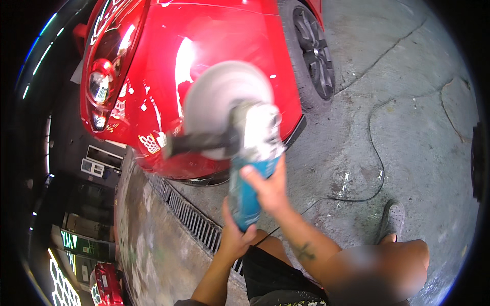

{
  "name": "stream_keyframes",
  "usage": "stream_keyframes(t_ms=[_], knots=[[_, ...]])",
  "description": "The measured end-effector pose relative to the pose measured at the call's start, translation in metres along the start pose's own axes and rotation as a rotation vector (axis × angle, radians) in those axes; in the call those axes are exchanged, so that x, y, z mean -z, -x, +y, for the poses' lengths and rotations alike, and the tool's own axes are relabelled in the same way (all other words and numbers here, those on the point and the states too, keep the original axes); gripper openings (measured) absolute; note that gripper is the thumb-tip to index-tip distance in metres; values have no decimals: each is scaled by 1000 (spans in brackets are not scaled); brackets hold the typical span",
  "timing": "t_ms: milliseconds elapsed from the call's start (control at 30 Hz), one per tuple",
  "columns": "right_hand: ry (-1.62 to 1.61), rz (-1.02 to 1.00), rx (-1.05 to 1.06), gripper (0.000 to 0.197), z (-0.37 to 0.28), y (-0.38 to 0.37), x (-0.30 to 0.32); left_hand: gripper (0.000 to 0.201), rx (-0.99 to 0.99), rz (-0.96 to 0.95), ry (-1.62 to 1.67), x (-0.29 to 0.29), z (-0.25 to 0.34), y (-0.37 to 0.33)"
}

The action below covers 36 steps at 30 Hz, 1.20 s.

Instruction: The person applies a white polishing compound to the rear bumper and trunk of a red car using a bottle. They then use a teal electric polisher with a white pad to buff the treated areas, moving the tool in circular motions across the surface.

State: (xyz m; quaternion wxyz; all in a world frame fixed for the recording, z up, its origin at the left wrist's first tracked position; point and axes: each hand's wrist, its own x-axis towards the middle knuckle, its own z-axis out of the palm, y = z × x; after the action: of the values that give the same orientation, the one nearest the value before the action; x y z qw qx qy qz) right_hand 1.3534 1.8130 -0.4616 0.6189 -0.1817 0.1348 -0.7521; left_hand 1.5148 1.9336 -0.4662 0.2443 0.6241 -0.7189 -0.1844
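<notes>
Nearest the camera, both hands hold one tool, a teal-bodied polisher (249,176). Left hand (234,235) wraps the rear end of its body, fingers clamped round it from below. Right hand (270,189) grips the body further forward, fingers closed over the top – thumb side toward the head of the machine.

Forward of the right hand: grey gear head with a dark side handle (196,143) sticking out to the left, nobody holding it. Round white pad (224,104) is smeared with motion blur – judged spinning.

The pad sits in front of the red car (153,76), over its front corner panel; whether it touches the paint cannot be told from this angle. That panel shows strong glossy highlights beside the pad, so some of it may already be worked; the extent done versus left is not readable here.

To the right of the car, a black cable (375,153) loops over the concrete floor (408,102). Below the car's bumper runs a drain grate (191,217).
</notes>
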Motion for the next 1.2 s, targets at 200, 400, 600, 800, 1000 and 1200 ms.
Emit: stream_keyframes(t_ms=[200, 400, 600, 800, 1000, 1200], knots=[[-4, 142, -95, 64, -16, -48, 56, 110, 171, -61, 1, -20, 72, -53], [-108, 94, -65, 64, 33, 0, 49, 118, 260, 21, -121, -4, 45, -17], [-28, -14, -231, 79, 88, 91, -27, 109, 148, 179, -232, 76, -43, 58], [-467, -225, -653, 51, 101, 103, -19, 102, 123, 85, -664, 150, 3, 48], [-724, -269, -671, 61, 117, 83, 54, 104, 55, -47, -839, 109, 39, 16], [-669, -267, -605, 91, 88, 48, 85, 105, 8, -151, -879, 73, 57, -27]])
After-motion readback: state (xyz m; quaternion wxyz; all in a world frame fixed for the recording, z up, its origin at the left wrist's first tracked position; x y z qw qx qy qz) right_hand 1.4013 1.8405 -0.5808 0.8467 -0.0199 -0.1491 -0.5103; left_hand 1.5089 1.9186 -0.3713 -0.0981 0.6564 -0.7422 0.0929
